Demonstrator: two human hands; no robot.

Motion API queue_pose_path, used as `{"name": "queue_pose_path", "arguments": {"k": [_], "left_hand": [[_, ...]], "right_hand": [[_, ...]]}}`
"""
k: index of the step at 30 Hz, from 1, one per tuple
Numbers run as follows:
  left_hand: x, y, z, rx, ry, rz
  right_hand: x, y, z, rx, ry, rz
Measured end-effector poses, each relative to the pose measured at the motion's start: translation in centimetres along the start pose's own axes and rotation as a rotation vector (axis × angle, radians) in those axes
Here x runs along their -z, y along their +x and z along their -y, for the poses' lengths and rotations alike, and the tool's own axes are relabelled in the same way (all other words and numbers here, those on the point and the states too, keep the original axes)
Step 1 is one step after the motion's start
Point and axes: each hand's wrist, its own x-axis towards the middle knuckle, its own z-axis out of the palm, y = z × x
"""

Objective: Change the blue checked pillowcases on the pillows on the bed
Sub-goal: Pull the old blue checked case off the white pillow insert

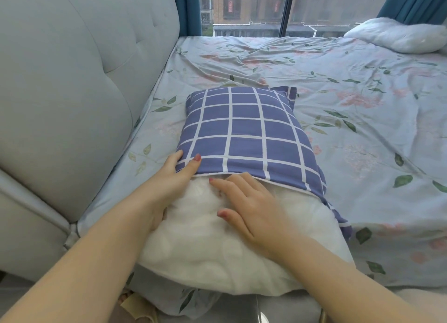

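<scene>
Floral sheet (338,134) covers the bed; at its near edge lies a white pillow (205,250), its far half inside the blue checked case (242,129). Left hand (167,180) pinches the case's open left corner, thumb on top. Right hand (249,201) lies flat and spread on the bare pillow, fingertips at the hem. Headboard (72,81) stands left; a second pillow (399,35) lies far right by the window (242,8)

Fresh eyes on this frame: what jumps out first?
The blue checked pillowcase, centre frame, covers only the far half of a white pillow. The left hand holds the case's open edge at its left corner; the right hand lies flat on the bare pillow at the hem. A second bare pillow lies at far right.
</scene>
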Motion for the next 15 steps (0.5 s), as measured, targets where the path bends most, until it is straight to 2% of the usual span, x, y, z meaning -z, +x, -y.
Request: {"name": "queue_pose_path", "arguments": {"k": [7,10,15], "left_hand": [[0.1,0.7,0.7,-0.044,-0.051,0.03],[0.2,1.4,1.1,-0.063,-0.042,0.012],[0.1,2.4,1.0,-0.14,-0.002,-0.015]], "right_hand": [[-2.6,1.5,0.8,-0.193,0.158,-0.035],[-2.0,2.2,0.8,-0.27,0.235,0.025],[-0.3,2.7,1.0,-0.299,0.275,0.066]]}}
